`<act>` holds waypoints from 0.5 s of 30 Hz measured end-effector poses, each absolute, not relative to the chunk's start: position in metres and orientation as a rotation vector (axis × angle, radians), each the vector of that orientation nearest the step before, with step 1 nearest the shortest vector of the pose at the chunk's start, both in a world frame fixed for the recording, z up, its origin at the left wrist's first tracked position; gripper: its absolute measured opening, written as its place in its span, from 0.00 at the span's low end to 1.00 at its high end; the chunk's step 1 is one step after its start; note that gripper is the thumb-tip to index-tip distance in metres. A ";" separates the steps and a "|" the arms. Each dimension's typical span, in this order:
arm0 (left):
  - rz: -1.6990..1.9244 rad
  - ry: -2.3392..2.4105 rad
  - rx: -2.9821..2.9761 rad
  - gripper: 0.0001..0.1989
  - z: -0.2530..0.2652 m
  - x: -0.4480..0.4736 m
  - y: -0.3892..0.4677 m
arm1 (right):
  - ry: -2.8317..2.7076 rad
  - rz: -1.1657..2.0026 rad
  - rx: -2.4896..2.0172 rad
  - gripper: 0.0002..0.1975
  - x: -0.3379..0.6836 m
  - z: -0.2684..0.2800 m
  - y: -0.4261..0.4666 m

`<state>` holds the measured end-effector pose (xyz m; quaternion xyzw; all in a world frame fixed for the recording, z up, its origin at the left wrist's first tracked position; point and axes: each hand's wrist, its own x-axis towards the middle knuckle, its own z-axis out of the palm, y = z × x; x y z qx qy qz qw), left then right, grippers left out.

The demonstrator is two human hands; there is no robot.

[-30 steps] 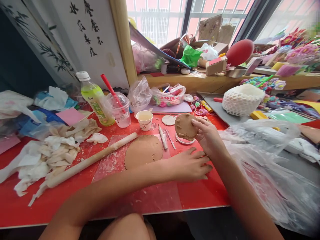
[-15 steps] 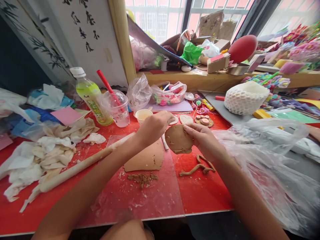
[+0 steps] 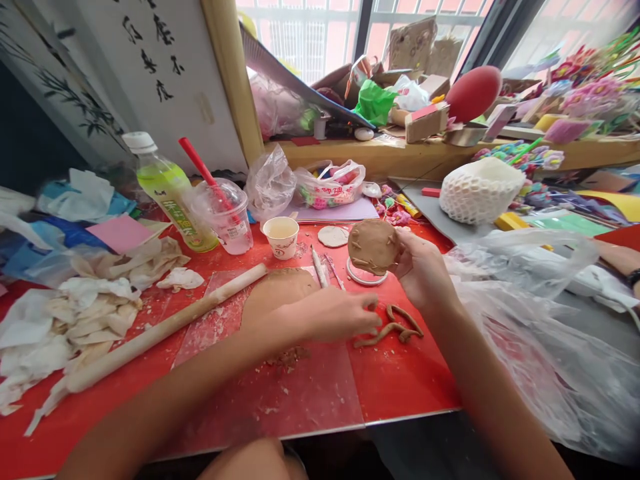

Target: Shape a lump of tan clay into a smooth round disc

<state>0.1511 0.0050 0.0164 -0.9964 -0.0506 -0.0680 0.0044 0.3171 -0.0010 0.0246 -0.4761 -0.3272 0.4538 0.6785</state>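
My right hand (image 3: pixel 423 263) holds up a round brown clay disc (image 3: pixel 373 247) by its right edge, with small raised marks on its face. Below it, my left hand (image 3: pixel 345 312) reaches across to the right, fingers half bent and apart, holding nothing that I can see. Its fingertips are close to a looped brown clay coil (image 3: pixel 395 328) on the red table. Under my left wrist lies a rolled clay slab (image 3: pixel 275 290), partly hidden by the arm. Behind the disc shows a white ring-shaped rim (image 3: pixel 367 279), partly covered. A pointed tool (image 3: pixel 319 268) rests beside the slab.
A long rolling pin (image 3: pixel 165 333) slants across the left, near crumpled cloths (image 3: pixel 95 307). Behind stand a paper cup (image 3: pixel 281 238), a plastic cup with red straw (image 3: pixel 231 227) and a green drink bottle (image 3: pixel 173 200). Clear plastic bags (image 3: pixel 530 340) cover the right side.
My left hand has moved down and right, from above the disc toward the clay coil. My right hand has raised the clay disc slightly and turned it, uncovering the paper cup and tools.
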 end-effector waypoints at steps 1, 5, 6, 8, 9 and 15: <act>-0.360 -0.220 -3.045 0.11 0.019 0.150 0.007 | -0.758 1.037 -1.079 0.10 0.315 0.025 -0.002; -0.991 -0.555 -2.652 0.13 0.031 0.146 0.021 | -0.852 1.179 -1.060 0.11 0.305 0.025 -0.007; -1.032 -0.596 -2.590 0.18 0.031 0.145 0.026 | -0.862 1.232 -1.048 0.11 0.303 0.025 -0.008; -1.000 -0.625 -2.527 0.24 0.026 0.144 0.034 | -0.875 1.317 -1.021 0.12 0.298 0.023 -0.009; -0.970 -0.611 -2.516 0.24 0.022 0.143 0.038 | -0.881 1.345 -1.004 0.12 0.296 0.022 -0.010; -0.989 -0.453 -2.457 0.18 0.007 0.140 0.045 | -0.838 1.394 -0.944 0.14 0.296 0.019 -0.009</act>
